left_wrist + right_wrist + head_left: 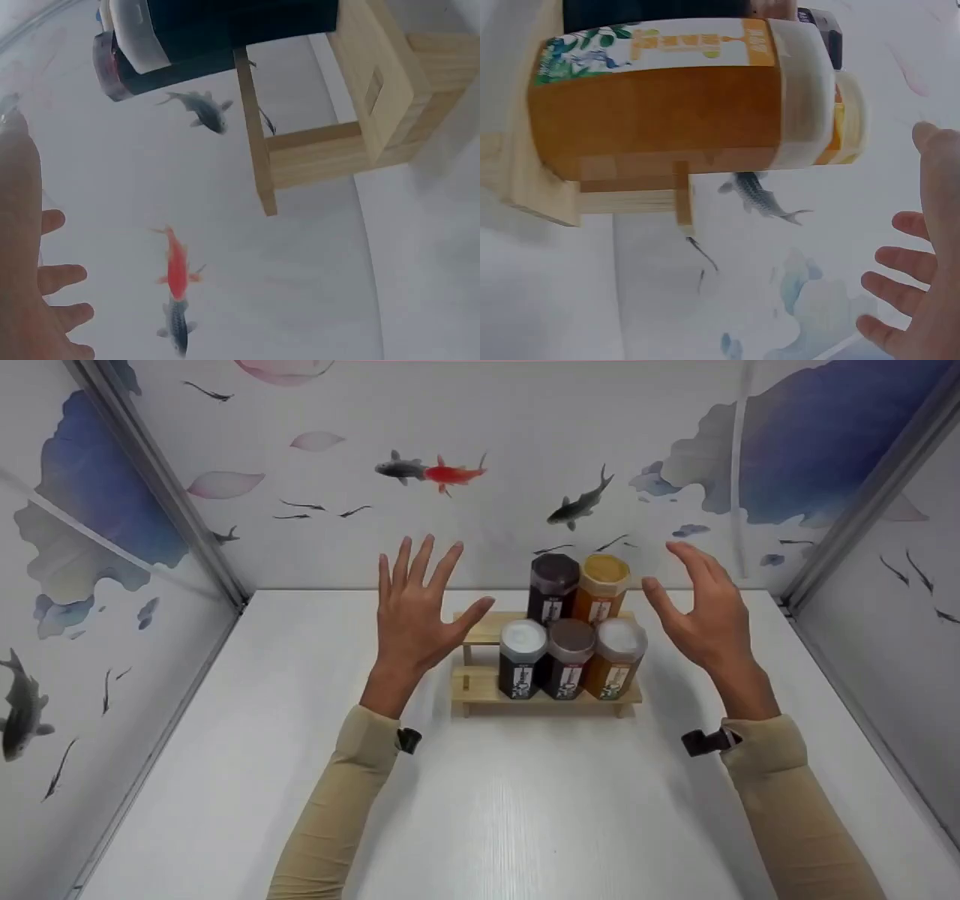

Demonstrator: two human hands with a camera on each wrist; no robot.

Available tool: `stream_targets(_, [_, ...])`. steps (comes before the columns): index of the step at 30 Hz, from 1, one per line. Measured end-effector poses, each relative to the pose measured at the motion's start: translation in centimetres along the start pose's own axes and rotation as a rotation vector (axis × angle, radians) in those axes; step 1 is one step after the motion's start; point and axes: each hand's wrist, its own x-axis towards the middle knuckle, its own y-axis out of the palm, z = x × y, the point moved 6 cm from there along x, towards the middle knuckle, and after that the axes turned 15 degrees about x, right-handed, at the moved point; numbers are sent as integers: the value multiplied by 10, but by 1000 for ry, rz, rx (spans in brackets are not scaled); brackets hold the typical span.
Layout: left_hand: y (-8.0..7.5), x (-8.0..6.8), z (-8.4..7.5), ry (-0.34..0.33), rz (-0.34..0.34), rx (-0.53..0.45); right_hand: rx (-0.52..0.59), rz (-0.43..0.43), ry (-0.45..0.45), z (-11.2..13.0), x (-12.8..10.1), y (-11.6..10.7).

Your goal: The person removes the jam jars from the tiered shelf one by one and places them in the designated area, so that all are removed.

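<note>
A small two-step wooden rack stands on the white table. Three jars fill its lower step: a dark one with a white lid, a dark one with a brown lid, an amber one with a white lid. On the upper step stand a dark jar and an amber jar with a yellow lid. My left hand hovers left of the rack, fingers spread, holding nothing. My right hand hovers right of it, fingers loosely extended and empty. The amber jar fills the right wrist view; the rack's side shows in the left wrist view.
Walls printed with fish and blue shapes enclose the white table on the left, back and right. Metal corner posts stand at the back corners. Beige sleeves cover both forearms.
</note>
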Motion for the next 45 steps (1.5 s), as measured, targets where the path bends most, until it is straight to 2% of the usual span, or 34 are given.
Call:
stream_targets(3, [4,-10,-8,22,-17,-56,106,-55,36,-17,-16,7])
stream_targets(7, [13,-22,-18,33,-14,-122,178,-63,128,-44,-38,21])
stream_targets(13, [27,-33,-34,58,4,-295,298,-3,311,-77,-64,46])
stream_targets(19, [40,-36,-53,78,92,-506,411,50,460,-93,-78,59])
stream_targets(22, [46,-39,-61,79,130,-574,454,108,528,-99,-84,65])
stream_targets(25, [54,-45,-66,60,152,-640,469,222,581,-104,-90,72])
stream_targets(28, [63,-50,-68,31,163,-694,492,314,597,-108,-94,78])
stream_targets(32, [70,-56,-70,8,172,-702,532,353,596,-112,-98,81])
stream_targets(38, [69,-60,-70,10,174,-618,570,326,604,-116,-101,84])
stream_targets(45, [68,-57,-65,97,251,-609,565,306,595,-120,-99,85])
